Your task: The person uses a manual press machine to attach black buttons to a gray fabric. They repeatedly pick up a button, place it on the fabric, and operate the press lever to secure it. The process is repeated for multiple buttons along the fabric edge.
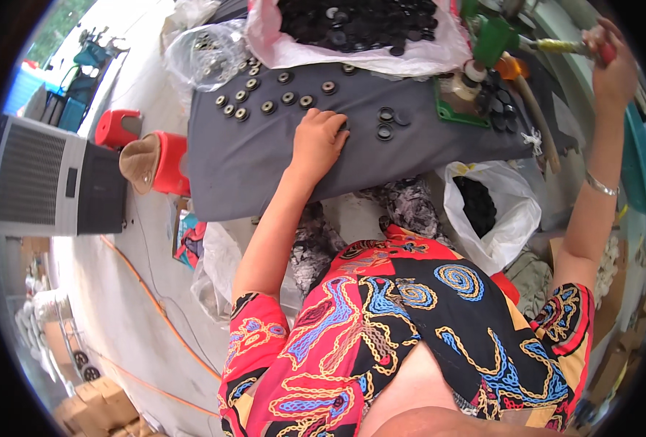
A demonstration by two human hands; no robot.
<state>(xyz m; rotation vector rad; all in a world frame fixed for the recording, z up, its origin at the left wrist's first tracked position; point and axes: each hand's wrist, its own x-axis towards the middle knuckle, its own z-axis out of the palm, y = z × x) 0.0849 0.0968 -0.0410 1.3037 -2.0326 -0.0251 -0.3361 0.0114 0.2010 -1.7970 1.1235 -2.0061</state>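
Note:
My left hand (318, 143) rests on the grey cloth-covered table (257, 164), fingers curled and pinched around a small dark round part (345, 126), mostly hidden. Just past it lie several finished-looking wheels (307, 102) with metal centres. To its right sit two black rings (385, 114) and a dark disc (401, 117). Out at the far right, my right hand (614, 65) is raised and closed around the red-knobbed end of a lever handle (562, 46). That lever runs to a green hand press (495, 42), which stands on a green base (454, 115).
A white sack (264, 36) of black round parts lies at the table's back, beside a clear plastic bag (206, 54). Black discs (503, 109) cluster right of the press. Another white bag (512, 211) hangs below the front edge. Red stools (170, 164) stand left.

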